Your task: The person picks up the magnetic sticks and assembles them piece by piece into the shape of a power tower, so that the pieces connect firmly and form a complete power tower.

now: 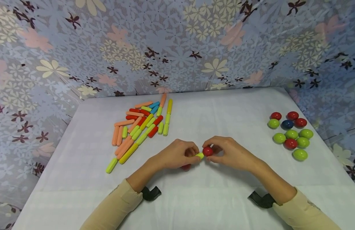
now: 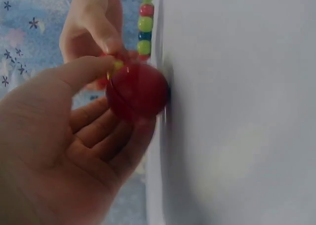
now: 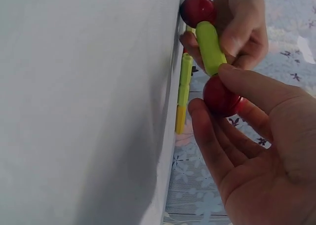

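A lime-green stick joins two glossy red balls, one at each end. My left hand pinches the stick near its middle, and the left-end red ball hangs by its palm side, mostly covered in the head view. With thumb and fingertips my right hand grips the other red ball, which touches the stick's right end. Both hands are over the middle of the white table. How firmly ball and stick are joined cannot be seen.
To the left lies a loose pile of sticks in orange, red, lime, yellow and blue, some end to end. A group of balls in red, lime and dark blue sits at the right. Floral cloth hangs behind the table.
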`<act>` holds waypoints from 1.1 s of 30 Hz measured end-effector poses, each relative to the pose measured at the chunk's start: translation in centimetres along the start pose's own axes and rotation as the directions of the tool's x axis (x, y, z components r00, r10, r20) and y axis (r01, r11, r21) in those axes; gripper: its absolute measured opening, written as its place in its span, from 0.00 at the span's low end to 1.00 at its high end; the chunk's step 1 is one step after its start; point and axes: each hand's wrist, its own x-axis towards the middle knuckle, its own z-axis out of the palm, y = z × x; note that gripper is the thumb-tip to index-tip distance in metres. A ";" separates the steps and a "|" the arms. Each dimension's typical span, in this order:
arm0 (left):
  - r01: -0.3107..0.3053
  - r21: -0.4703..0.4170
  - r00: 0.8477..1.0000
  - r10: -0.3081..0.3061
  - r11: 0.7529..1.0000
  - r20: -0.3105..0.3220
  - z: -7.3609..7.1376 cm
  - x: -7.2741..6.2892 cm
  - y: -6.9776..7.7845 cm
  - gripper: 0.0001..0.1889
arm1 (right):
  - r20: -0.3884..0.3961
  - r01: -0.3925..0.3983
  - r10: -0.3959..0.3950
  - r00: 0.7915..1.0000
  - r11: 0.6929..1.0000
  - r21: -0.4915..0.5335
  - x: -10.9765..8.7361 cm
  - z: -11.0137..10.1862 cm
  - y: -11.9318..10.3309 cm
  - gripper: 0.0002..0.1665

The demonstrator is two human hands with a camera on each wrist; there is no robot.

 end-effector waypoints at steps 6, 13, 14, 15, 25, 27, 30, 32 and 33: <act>0.175 0.210 0.953 -0.112 0.962 -0.281 -2.8 -0.7 -1.6 0.12 | -0.008 -0.053 0.053 0.999 0.996 -0.076 0.0 0.1 -0.1 0.22; 0.443 0.361 0.855 -0.264 0.821 -0.447 -4.5 -1.3 -4.2 0.16 | 0.032 -0.027 0.030 0.999 0.996 -0.084 0.0 0.2 0.1 0.23; 0.452 0.371 0.853 -0.271 0.812 -0.446 -4.5 -1.4 -4.5 0.16 | 0.032 -0.014 0.017 0.999 0.996 -0.091 0.0 0.2 0.1 0.21; 0.455 0.375 0.854 -0.275 0.808 -0.442 -4.5 -1.4 -4.6 0.17 | 0.031 -0.006 0.009 0.999 0.995 -0.098 0.0 0.2 0.1 0.20; 0.398 0.475 0.892 -0.208 0.785 -0.402 -4.1 -1.0 -5.2 0.24 | 0.022 -0.014 0.018 1.000 0.985 -0.171 -0.1 0.4 0.3 0.14; 0.391 0.471 0.894 -0.205 0.791 -0.398 -3.9 -1.0 -5.1 0.26 | 0.024 -0.018 0.023 0.999 0.982 -0.187 -0.1 0.4 0.3 0.13; 0.404 0.484 0.895 -0.227 0.776 -0.383 -3.7 -1.0 -5.1 0.26 | 0.026 -0.018 0.023 0.999 0.978 -0.207 -0.2 0.4 0.3 0.13; 0.416 0.500 0.893 -0.237 0.760 -0.382 -3.5 -0.9 -5.0 0.24 | 0.027 -0.015 0.022 0.999 0.976 -0.216 -0.2 0.3 0.2 0.13; 0.418 0.514 0.894 -0.238 0.749 -0.380 -3.4 -0.9 -5.0 0.23 | 0.028 -0.015 0.021 0.999 0.976 -0.219 -0.2 0.3 0.2 0.13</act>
